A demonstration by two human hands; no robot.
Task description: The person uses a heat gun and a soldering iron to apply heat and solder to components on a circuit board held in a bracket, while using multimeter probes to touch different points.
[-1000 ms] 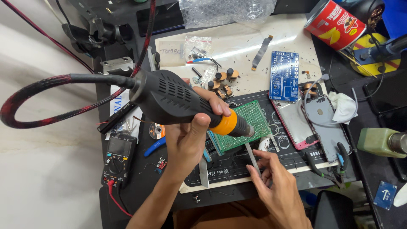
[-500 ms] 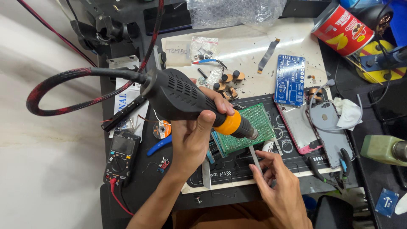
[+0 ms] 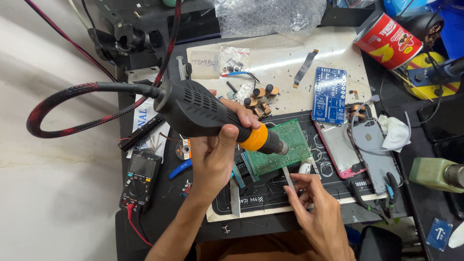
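Cluttered electronics worktop [image 3: 159, 212], dark surface, pale floor at 9 o'clock.

Head view:
- Left hand [image 3: 220, 150] clenched around the black grip of a hot-air gun [image 3: 203, 113]. Orange collar and metal nozzle point toward 4 o'clock; nozzle tip sits over the upper left edge of the green perfboard [image 3: 282, 147]. Can't tell if tip touches it.
- Braided red-black hose [image 3: 67, 104] leaves the gun's rear at 9 o'clock and loops back up toward 12.
- Right hand [image 3: 321, 212] at 5 o'clock of the perfboard, fingers pinched on slim metal tweezers [image 3: 289, 178]; their tip points up at the board's lower edge.
- Perfboard lies on a black work mat [image 3: 270, 195], roughly centre frame, tilted slightly.
- Blue circuit board [image 3: 329, 95] at 1 o'clock of the perfboard, on a pale sheet [image 3: 285, 60], apart from it.
- Opened phone with pink frame [image 3: 343, 152] just beside the perfboard at 3 o'clock; grey back panel [image 3: 374, 152] next to it, white tissue [image 3: 394, 133] on that.
- Black multimeter [image 3: 140, 181] at 8 o'clock of the left hand, red lead trailing down.
- Red snack can [image 3: 391, 41] lying tilted at 1 o'clock, far corner.
- Bubble wrap [image 3: 270, 17] at 12 o'clock.
- Small knob-capped parts [image 3: 261, 99] at 12 o'clock of the nozzle.
- Green bottle [image 3: 435, 174] at 3 o'clock edge.
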